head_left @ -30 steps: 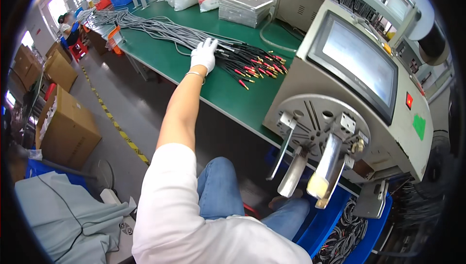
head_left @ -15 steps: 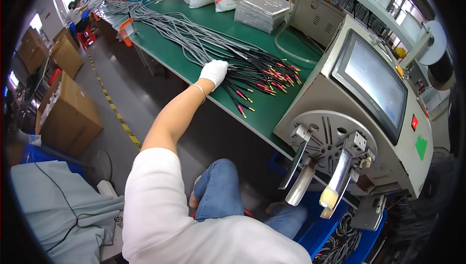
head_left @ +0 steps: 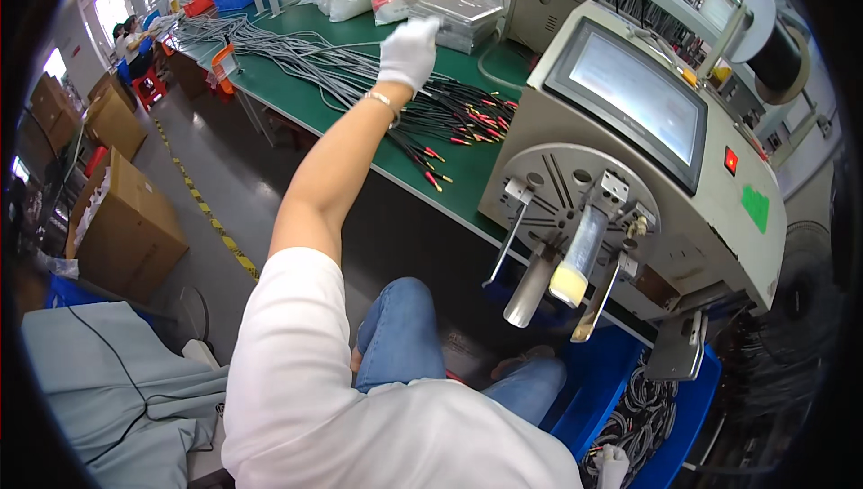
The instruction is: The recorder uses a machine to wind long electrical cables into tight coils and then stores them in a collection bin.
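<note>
On green tabletop (head_left: 297, 98) | white-gloved left hand (head_left: 409, 50) over grey red-tipped cable bundle (head_left: 378, 75); grip state unclear | light, limp; take mid-bundle

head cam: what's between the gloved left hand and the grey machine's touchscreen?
In the head view, the left hand and touchscreen are separated by the red-tipped ends of the cable bundle on the green bench.

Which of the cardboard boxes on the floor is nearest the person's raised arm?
The large brown box beside the yellow-black floor stripe; the other boxes sit farther back.
</note>
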Demonstrator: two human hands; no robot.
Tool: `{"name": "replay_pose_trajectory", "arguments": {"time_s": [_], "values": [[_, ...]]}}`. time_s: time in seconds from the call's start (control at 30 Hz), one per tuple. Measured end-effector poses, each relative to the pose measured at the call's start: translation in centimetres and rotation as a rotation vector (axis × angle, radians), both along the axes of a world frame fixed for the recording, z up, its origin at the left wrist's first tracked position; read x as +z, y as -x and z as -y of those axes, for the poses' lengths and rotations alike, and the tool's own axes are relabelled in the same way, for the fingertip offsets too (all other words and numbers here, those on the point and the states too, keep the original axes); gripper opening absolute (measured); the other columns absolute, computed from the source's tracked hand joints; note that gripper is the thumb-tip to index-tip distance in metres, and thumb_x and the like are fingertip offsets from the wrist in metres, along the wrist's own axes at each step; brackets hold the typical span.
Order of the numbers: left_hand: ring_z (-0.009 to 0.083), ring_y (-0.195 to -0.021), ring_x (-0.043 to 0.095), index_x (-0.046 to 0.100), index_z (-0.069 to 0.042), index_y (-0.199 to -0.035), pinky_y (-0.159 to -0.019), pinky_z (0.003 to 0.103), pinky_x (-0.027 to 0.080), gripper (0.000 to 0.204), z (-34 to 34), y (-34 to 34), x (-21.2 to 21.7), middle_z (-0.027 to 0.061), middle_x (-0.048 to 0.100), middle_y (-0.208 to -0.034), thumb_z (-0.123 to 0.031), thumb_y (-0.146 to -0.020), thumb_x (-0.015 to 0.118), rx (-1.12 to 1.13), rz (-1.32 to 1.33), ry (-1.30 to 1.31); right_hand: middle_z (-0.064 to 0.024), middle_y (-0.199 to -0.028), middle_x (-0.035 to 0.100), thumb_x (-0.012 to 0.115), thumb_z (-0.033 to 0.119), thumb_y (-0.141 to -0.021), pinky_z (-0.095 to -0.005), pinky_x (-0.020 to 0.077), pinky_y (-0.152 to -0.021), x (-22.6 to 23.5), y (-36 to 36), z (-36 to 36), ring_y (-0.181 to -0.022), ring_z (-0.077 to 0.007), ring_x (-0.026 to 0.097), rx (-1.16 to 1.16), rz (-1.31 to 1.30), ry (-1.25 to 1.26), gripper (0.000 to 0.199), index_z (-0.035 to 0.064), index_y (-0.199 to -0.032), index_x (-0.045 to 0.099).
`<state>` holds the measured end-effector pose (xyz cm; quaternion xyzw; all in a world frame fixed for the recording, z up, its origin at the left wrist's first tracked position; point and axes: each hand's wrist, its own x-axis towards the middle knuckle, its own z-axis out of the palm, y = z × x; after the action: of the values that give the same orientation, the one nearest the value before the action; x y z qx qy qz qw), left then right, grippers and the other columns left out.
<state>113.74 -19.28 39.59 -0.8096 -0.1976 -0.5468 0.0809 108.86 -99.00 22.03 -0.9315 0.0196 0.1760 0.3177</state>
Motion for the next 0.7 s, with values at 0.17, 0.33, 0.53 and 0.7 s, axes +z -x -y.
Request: {"name": "replay_pose_trajectory", "arguments": {"time_s": [0.17, 0.33, 0.53, 0.7], "values": [[0.0272, -0.083, 0.066, 0.062, -0.007, -0.113, -0.071, 0.035, 0.053, 0.025, 7.1, -2.2, 10.1, 0.0140, 0.067, -0.093, -0.008, -0.089, 0.054, -0.377, 0.337, -0.224, -0.0022, -0.073, 0.059, 0.057, 0.013, -0.094, -0.0239, 0.0457, -0.062, 0.5, -2.5, -1.3, -0.065, -0.0091, 0.054, -0.202, 0.090, -0.371, 0.013, 0.0010, -0.092, 0.061], [0.0174, -0.065, 0.063, 0.066, 0.000, -0.106, -0.059, 0.027, 0.050, 0.020, 18.9, 2.2, 17.5, 0.0109, 0.067, -0.078, -0.001, -0.089, 0.057, -0.888, 0.359, 0.099, -0.0039, -0.085, 0.063, 0.054, 0.008, -0.094, -0.0235, 0.0460, -0.072, 6.4, -4.5, -8.1, -0.076, -0.0099, 0.057, 0.056, 0.211, -0.316, 0.016, -0.0028, -0.102, 0.063], [0.0337, -0.077, 0.064, 0.063, -0.001, -0.098, -0.063, 0.043, 0.053, 0.021, 27.8, 5.5, 14.4, 0.0161, 0.064, -0.086, -0.009, -0.079, 0.059, -1.328, -0.832, -0.167, -0.0075, -0.094, 0.065, 0.053, 0.005, -0.092, -0.0269, 0.0482, -0.080, 13.6, -4.5, -12.4, -0.084, -0.0140, 0.061, 0.110, 0.312, -0.354, 0.017, -0.0030, -0.104, 0.063], [0.0351, -0.076, 0.063, 0.062, 0.000, -0.086, -0.061, 0.041, 0.053, 0.017, 30.3, 7.3, 13.4, 0.0154, 0.060, -0.089, -0.004, -0.069, 0.062, -0.855, -1.486, -0.006, -0.0078, -0.088, 0.064, 0.051, 0.010, -0.095, -0.0269, 0.0478, -0.080, 20.7, -3.7, -16.4, -0.082, -0.0153, 0.061, 0.288, 0.577, -0.489, 0.019, -0.0031, -0.103, 0.063]]}}
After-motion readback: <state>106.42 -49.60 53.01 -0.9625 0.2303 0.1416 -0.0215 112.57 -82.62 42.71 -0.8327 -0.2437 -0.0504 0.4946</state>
